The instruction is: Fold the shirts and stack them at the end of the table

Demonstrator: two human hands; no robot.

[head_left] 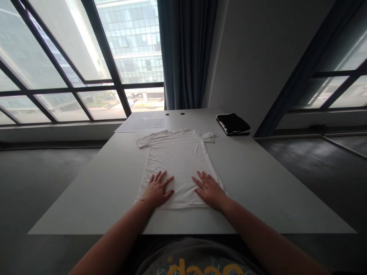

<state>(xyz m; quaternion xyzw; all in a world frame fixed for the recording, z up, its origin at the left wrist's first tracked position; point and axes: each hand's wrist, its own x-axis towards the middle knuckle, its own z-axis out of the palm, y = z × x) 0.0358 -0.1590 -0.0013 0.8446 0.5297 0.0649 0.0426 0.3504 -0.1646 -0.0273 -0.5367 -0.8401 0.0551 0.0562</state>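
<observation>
Pale and smooth, a white worktop (94, 194) stretches toward a blue-grey curtain (186, 53) and carries a white T-shirt (177, 156), laid flat along its middle, collar at the far end and hem near the front edge. Its 2 short sleeves spread out to the sides, and soft wrinkles run over the cloth. On the lower part of the shirt, the left hand (158, 190) rests palm down near the left side, its grip wide open, fingers spread, with hold of nothing. The right hand (210, 190) lies near the right side, its grip likewise open and flat on the fabric. Beyond the left sleeve, white papers (140, 123) lie by the worktop's left edge; 2 round holes (168, 114) sit near the curtain. Past the right sleeve, a flat black item (233, 124) with pale edges lies by the right edge. Farther off stand a dark-framed window (120, 88) on the left, a glass-fronted building (137, 34) outside, and a grey wall (243, 57) on the right.
</observation>
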